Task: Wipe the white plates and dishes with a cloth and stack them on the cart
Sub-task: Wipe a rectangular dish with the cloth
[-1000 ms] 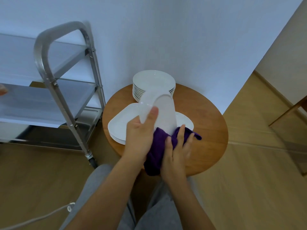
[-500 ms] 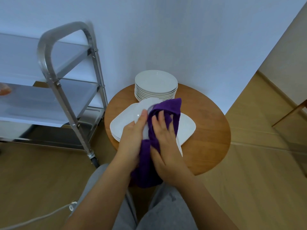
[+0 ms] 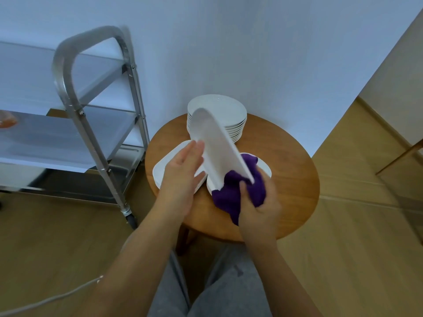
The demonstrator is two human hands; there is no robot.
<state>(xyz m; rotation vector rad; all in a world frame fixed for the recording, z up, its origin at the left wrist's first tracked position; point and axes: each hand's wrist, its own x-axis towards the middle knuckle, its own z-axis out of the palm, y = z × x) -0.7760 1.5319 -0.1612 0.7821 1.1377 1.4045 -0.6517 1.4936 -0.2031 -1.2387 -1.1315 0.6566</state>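
I hold a white dish [image 3: 215, 147] up on its edge over the middle of the round table [image 3: 295, 179]. My left hand [image 3: 183, 172] lies flat against its side, fingers straight. My right hand [image 3: 259, 202] is bunched tight around the purple cloth [image 3: 231, 193] under the low end. I should rub every part, keep the dish steady, then carry it to the cart [image 3: 75, 92] beside the table's left edge.

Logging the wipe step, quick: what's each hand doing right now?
Left hand: fingers extended, steadying the tilted dish.
Right hand: closed on the cloth at the dish's lower end.
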